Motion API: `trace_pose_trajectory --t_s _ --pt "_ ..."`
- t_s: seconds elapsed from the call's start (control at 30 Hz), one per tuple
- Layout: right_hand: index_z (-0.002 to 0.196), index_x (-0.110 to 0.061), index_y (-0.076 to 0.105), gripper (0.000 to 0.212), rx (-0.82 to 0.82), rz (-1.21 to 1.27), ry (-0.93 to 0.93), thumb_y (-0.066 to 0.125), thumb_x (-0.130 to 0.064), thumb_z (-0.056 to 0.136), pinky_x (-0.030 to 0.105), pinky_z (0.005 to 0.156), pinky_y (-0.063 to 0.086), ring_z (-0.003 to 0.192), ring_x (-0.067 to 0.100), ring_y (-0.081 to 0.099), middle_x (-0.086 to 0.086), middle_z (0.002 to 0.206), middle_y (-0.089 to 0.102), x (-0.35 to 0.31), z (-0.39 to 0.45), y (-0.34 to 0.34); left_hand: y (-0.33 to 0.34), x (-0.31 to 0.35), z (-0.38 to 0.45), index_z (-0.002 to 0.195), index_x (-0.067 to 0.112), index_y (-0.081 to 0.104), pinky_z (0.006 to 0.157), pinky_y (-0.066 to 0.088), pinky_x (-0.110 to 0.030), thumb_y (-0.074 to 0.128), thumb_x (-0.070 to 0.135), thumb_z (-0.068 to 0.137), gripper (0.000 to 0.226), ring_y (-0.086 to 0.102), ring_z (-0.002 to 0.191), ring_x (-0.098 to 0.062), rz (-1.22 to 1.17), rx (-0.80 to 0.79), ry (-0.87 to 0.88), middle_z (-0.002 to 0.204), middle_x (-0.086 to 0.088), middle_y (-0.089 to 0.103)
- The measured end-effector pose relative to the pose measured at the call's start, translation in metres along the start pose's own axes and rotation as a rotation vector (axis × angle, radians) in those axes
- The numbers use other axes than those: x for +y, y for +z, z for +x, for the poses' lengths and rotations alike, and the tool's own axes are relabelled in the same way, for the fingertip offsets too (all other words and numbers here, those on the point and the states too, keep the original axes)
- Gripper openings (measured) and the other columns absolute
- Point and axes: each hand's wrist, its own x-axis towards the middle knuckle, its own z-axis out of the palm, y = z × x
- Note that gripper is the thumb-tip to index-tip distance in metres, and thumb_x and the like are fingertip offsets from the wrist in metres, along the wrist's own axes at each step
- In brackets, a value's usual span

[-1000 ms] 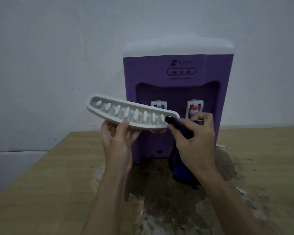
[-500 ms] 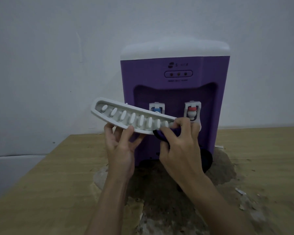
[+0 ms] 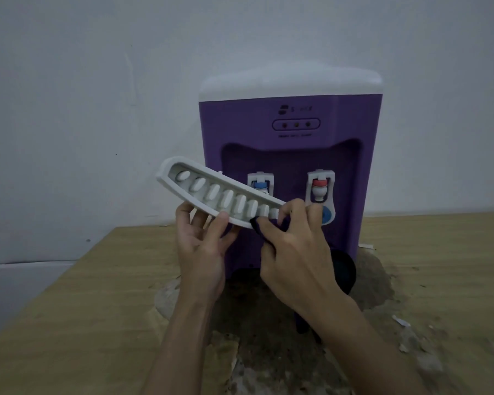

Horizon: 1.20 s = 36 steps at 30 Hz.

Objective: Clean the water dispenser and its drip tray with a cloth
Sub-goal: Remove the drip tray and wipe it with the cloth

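Note:
A purple water dispenser [image 3: 291,121] with a white top stands on the wooden table, with a blue tap [image 3: 259,185] and a red tap [image 3: 319,186]. In front of it I hold up the white slotted drip tray [image 3: 211,195], tilted down to the right. My left hand [image 3: 203,246] grips the tray's lower edge from beneath. My right hand [image 3: 294,252] holds a dark purple cloth [image 3: 343,270] and presses it round the tray's right end, fingers curled over the rim. Most of the cloth is hidden behind that hand.
The wooden table [image 3: 69,309] has a worn, peeling dark patch [image 3: 254,337] under and in front of the dispenser. Small flakes [image 3: 399,320] lie at the right. A pale wall rises close behind. The table's left edge runs diagonally at the left.
My right hand has curled further over the tray's right end with the cloth, and the tray has tilted more steeply. The tray and both hands have shifted slightly.

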Motion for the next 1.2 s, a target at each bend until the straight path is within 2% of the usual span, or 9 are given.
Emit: trace_pose_trajectory --t_s 0.1,0.2,0.37,0.57,0.67,0.87,0.97,1.1,1.2 --pt "0.09 -0.005 0.067 0.021 -0.046 0.061 0.015 0.052 -0.009 0.074 0.025 0.059 0.035 0.085 0.017 0.028 0.012 0.09 0.049 -0.002 0.001 -0.001 -0.001 0.0 0.0 0.111 0.018 0.05 0.068 0.056 -0.026 0.058 0.008 0.077 0.036 0.067 0.096 -0.017 0.011 -0.058 -0.026 0.104 -0.005 0.066" --pt "0.081 -0.003 0.069 0.017 0.031 0.104 0.076 0.054 -0.005 0.073 0.023 0.058 0.036 0.085 0.016 0.03 0.011 0.087 0.053 -0.002 0.005 -0.004 0.001 -0.002 -0.002 0.112 0.02 0.049 0.072 0.056 -0.029 0.059 0.008 0.081 0.035 0.066 0.099 -0.018 0.005 -0.137 -0.022 0.102 -0.001 0.068" --pt "0.078 -0.001 0.072 0.015 0.051 0.114 0.132 0.068 0.006 0.066 0.023 0.058 0.037 0.083 0.025 0.045 0.009 0.082 0.058 -0.003 0.006 -0.008 0.005 -0.003 -0.003 0.115 0.02 0.047 0.075 0.056 -0.029 0.06 0.008 0.08 0.038 0.064 0.102 -0.019 0.014 -0.195 0.011 0.105 0.002 0.068" --pt "0.083 -0.01 0.073 0.018 0.093 0.283 0.254 0.075 -0.001 0.068 0.005 0.06 0.026 0.084 0.01 0.041 0.001 0.078 0.066 -0.003 0.009 -0.013 0.004 -0.002 -0.001 0.108 0.024 0.05 0.073 0.056 -0.028 0.056 0.005 0.078 0.036 0.066 0.099 -0.018 0.021 -0.191 0.032 0.101 0.004 0.07" --pt "0.082 -0.01 0.071 0.02 0.1 0.329 0.23 0.078 -0.002 0.065 0.006 0.061 0.031 0.082 0.011 0.046 0.0 0.076 0.068 0.001 0.011 -0.015 0.004 -0.002 -0.002 0.108 0.025 0.051 0.075 0.056 -0.03 0.056 0.005 0.079 0.035 0.065 0.1 -0.02 0.019 -0.202 0.034 0.102 0.002 0.07" --pt "0.09 -0.018 0.073 0.013 -0.048 0.329 0.147 0.071 -0.017 0.077 0.008 0.057 0.028 0.078 0.006 0.042 -0.006 0.081 0.068 0.005 0.009 -0.016 0.005 -0.003 -0.002 0.109 0.022 0.052 0.077 0.056 -0.03 0.058 0.003 0.079 0.036 0.066 0.099 -0.02 0.047 -0.223 0.052 0.102 0.001 0.07" --pt "0.09 -0.024 0.073 0.015 -0.027 0.45 0.22 0.073 -0.02 0.075 0.01 0.056 0.037 0.072 0.005 0.047 -0.008 0.077 0.066 0.005 0.011 -0.019 0.004 -0.003 -0.001 0.108 0.028 0.056 0.076 0.055 -0.028 0.064 0.01 0.077 0.036 0.066 0.099 -0.021 0.103 -0.232 0.054 0.101 0.0 0.071" --pt "0.09 -0.026 0.073 0.018 -0.028 0.577 0.277 0.076 -0.019 0.073 0.012 0.07 0.047 0.076 0.003 0.056 -0.003 0.079 0.067 0.006 0.014 -0.025 0.003 -0.005 -0.002 0.107 0.029 0.059 0.078 0.055 -0.027 0.064 0.011 0.074 0.038 0.065 0.101 -0.021 0.16 -0.259 0.048 0.103 0.001 0.071" --pt "0.093 -0.026 0.072 0.021 -0.015 0.638 0.301 0.074 -0.018 0.074 0.017 0.073 0.05 0.078 0.003 0.06 -0.003 0.081 0.068 0.005 0.014 -0.029 0.003 -0.005 -0.002 0.11 0.023 0.057 0.08 0.055 -0.028 0.062 0.008 0.073 0.04 0.065 0.103 -0.02 0.185 -0.303 0.033 0.104 0.002 0.071"
